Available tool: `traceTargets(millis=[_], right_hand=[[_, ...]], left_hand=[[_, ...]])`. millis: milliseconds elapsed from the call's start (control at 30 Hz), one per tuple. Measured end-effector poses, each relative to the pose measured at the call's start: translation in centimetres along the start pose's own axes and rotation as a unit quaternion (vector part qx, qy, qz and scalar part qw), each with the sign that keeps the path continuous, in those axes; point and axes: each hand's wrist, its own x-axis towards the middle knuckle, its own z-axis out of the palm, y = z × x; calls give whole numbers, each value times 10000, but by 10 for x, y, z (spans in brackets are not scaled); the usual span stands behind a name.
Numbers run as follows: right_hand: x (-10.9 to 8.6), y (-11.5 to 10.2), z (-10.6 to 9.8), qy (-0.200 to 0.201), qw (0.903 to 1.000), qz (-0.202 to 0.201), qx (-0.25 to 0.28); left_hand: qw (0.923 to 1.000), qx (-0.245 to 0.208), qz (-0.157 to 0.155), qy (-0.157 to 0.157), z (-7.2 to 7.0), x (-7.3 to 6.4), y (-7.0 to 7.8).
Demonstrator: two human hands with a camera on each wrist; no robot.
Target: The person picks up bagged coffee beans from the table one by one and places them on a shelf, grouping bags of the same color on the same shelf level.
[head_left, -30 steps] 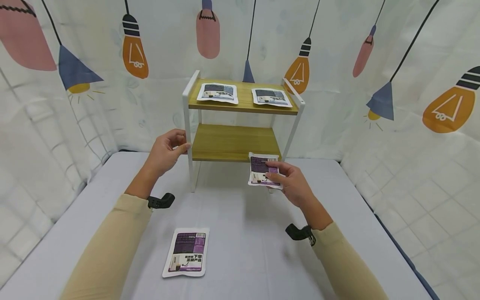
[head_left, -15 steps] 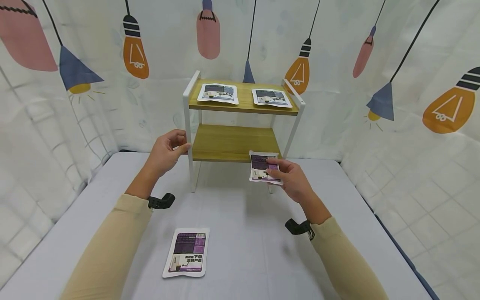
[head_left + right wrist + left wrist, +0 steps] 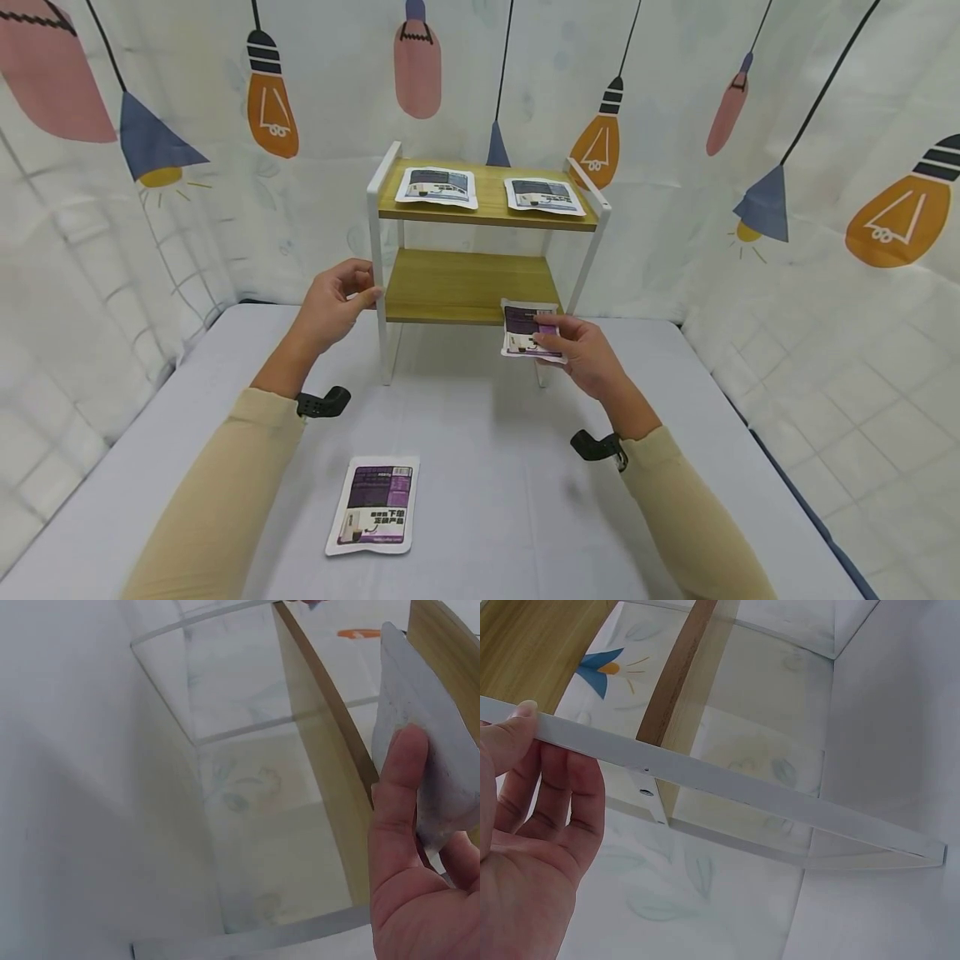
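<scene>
My left hand (image 3: 330, 308) grips the white left upright (image 3: 381, 312) of a two-tier wooden shelf, thumb in front and fingers curled behind in the left wrist view. With thumb and fingers, my right hand (image 3: 588, 358) pinches a purple-and-white pouch (image 3: 519, 329) before the front right of the lower board (image 3: 465, 283). The pouch's plain back (image 3: 420, 705) faces the right wrist camera; whether it touches the board is unclear. Two similar pouches lie side by side on the upper board (image 3: 491, 179): a left one (image 3: 437, 186) and a right one (image 3: 545, 196).
Another purple-and-white pouch (image 3: 372, 504) lies flat on the white-covered table (image 3: 480, 467), nearer to me and left of centre. Behind the shelf hangs a pale curtain (image 3: 330, 108) printed with lamps and bulbs. Fabric also borders both sides of the table.
My right hand has risen slightly and moved forward with the pouch, toward the lower board. The left hand keeps its hold on the upright, and the other pouches have not moved.
</scene>
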Motion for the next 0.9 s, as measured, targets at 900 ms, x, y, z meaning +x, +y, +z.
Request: traceTargets(millis=[900], right_hand=[[-5, -9, -6, -887, 9960, 30, 102]], left_hand=[[10000, 32, -6, 9, 0, 0, 0]])
